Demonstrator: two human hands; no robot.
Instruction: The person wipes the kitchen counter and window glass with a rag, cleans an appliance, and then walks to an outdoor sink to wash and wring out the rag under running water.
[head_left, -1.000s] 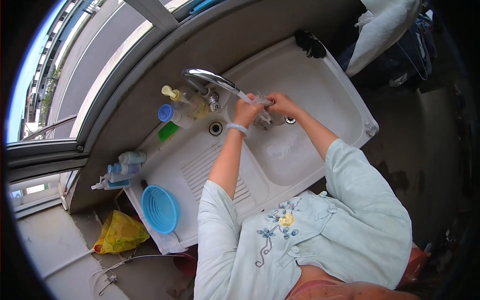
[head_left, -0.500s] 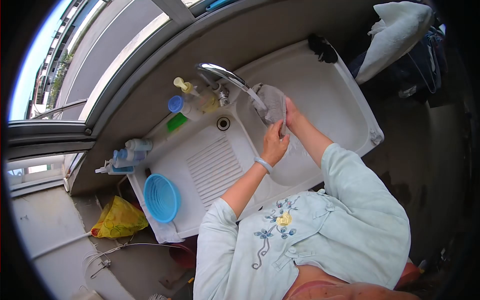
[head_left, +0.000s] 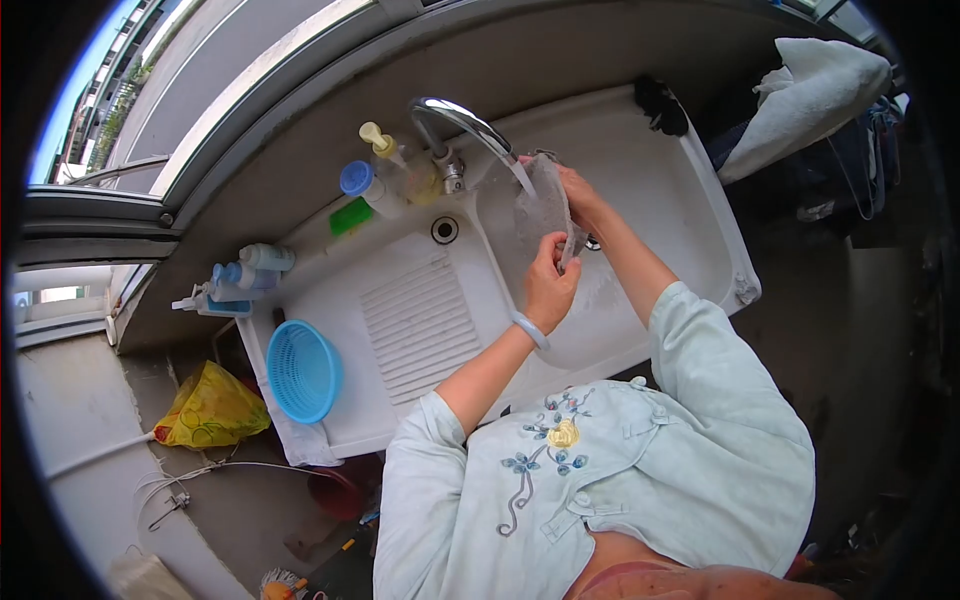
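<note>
A thin, wet grey cloth [head_left: 543, 205] hangs between my hands over the sink basin [head_left: 660, 240]. Water from the curved chrome faucet [head_left: 465, 112] runs onto it. My left hand [head_left: 552, 285], with a pale bangle [head_left: 531, 331] at the wrist, is closed on the cloth's near lower edge. Higher up, my right hand [head_left: 582, 195] grips the far side of the cloth, its fingers partly hidden behind the fabric. Part of the basin's drain [head_left: 593, 243] shows beside the cloth.
Left of the basin is a ribbed washboard [head_left: 420, 325] with a blue plastic basket [head_left: 304, 372]. Pump bottles [head_left: 245, 280], a blue-capped container [head_left: 357, 180] and a green block [head_left: 350, 216] line the back ledge. A black cloth [head_left: 660, 107] lies on the far right rim.
The grey cloth is spread into a longer, thinner sheet under the water. My right hand has moved up towards the faucet's outlet, and the drain has come into view.
</note>
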